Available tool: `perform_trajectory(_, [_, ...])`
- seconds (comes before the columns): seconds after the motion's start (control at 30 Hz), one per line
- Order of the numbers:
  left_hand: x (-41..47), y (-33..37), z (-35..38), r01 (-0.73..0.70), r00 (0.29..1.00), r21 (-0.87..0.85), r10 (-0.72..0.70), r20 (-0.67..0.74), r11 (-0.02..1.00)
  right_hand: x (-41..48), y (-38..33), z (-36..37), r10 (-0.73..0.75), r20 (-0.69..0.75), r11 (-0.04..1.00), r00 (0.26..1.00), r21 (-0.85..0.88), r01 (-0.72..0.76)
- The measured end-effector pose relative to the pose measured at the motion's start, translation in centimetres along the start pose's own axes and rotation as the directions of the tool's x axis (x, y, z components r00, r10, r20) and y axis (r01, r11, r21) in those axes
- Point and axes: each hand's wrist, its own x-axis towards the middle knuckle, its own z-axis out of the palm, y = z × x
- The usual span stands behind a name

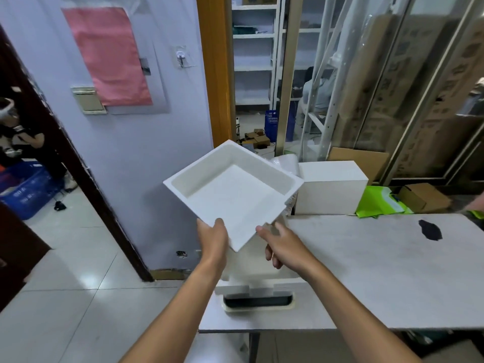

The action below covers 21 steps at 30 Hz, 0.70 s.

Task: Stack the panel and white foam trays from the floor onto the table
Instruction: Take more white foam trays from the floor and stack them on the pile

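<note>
- So, step in hand imo = landing this foam tray (pixel 233 195) on the stack at the table's left end. Tray's in the air rn, centre of frame, turned corner-toward-camera like a diamond, hollow side up, tipped a bit.
- Left hand (pixel 213 239) pinches the near-left rim, thumb on top, fingers under. Right hand (pixel 281 244) sits at the near-right rim w/ thumb by the edge and fingers loosely curled below. Can't tell if it's actually gripping.
- Tip: square the tray up first so its sides run parallel w/ the table (pixel 379 271) edge. Then lower it flat onto the white foam piece (pixel 235 288) low-centre of frame. Corner-first prob skews the stack.
- Go easy on the squeeze, foam rims look like they'd dent. Support from below > pinching.
- Looks: plain white, square-ish, shallow, thick walls, rounded inner corners, flat floor, nothing in it. No cracks I can spot.
- Under that foam piece there's a cream part w/ a dark slot (pixel 258 302). Maybe the panel, not sure.
- White box (pixel 330 189) stands past the table's far edge, right of the tray, so steer clear.
</note>
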Motion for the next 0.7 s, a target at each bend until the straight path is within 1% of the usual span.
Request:
perform_trajectory(0.07, [0.4, 1.0, -1.2, -0.001, 1.000, -0.010, 0.001, -0.012, 1.000, -0.2, 0.1, -1.0, -0.009, 0.045, 1.000, 0.999, -0.016, 0.010])
perform_trajectory(0.13, [0.8, 2.2, -2.6, 0.002, 1.000, 0.028, -0.003, 0.026, 1.000, -0.3, -0.1, -2.1, 0.003, 0.041, 1.000, 0.999, -0.006, -0.003])
perform_trajectory(0.2, [1.3, 3.0, -3.8, -0.004, 0.996, 0.077, -0.003, 0.088, 0.997, -0.1, -0.5, -3.5, 0.062, -0.030, 0.998, 0.998, 0.023, -0.061])
perform_trajectory(0.27, [1.5, 3.8, -4.7, -0.014, 0.993, 0.108, 0.002, 0.118, 0.994, 0.4, -0.8, -4.8, 0.117, -0.121, 0.991, 0.986, 0.071, -0.109])
perform_trajectory(0.33, [1.7, 4.5, -5.2, -0.005, 0.990, 0.131, -0.013, 0.137, 0.991, 0.7, -0.8, -5.9, 0.111, -0.230, 0.992, 0.967, 0.077, -0.096])
perform_trajectory(0.4, [1.8, 4.9, -5.7, 0.009, 0.986, 0.163, -0.036, 0.161, 0.987, 0.7, -0.6, -6.3, 0.067, -0.305, 0.998, 0.950, 0.038, -0.059])
perform_trajectory(0.43, [1.8, 5.1, -5.8, 0.015, 0.984, 0.182, -0.047, 0.172, 0.983, 0.7, -0.4, -6.3, 0.045, -0.314, 0.999, 0.948, 0.025, -0.039])
perform_trajectory(0.5, [1.8, 4.9, -5.8, 0.027, 0.976, 0.213, -0.072, 0.207, 0.977, 0.6, -0.3, -6.1, 0.000, -0.285, 0.999, 0.958, -0.035, -0.011])
perform_trajectory(0.57, [1.9, 4.6, -5.5, 0.047, 0.967, 0.239, -0.105, 0.234, 0.970, 0.8, 0.1, -5.9, -0.027, -0.272, 0.992, 0.962, -0.124, -0.007])
perform_trajectory(0.7, [2.6, 3.5, -5.0, 0.149, 0.945, 0.223, -0.206, 0.256, 0.963, 1.6, 1.5, -6.2, -0.046, -0.355, 0.973, 0.934, -0.228, -0.039])
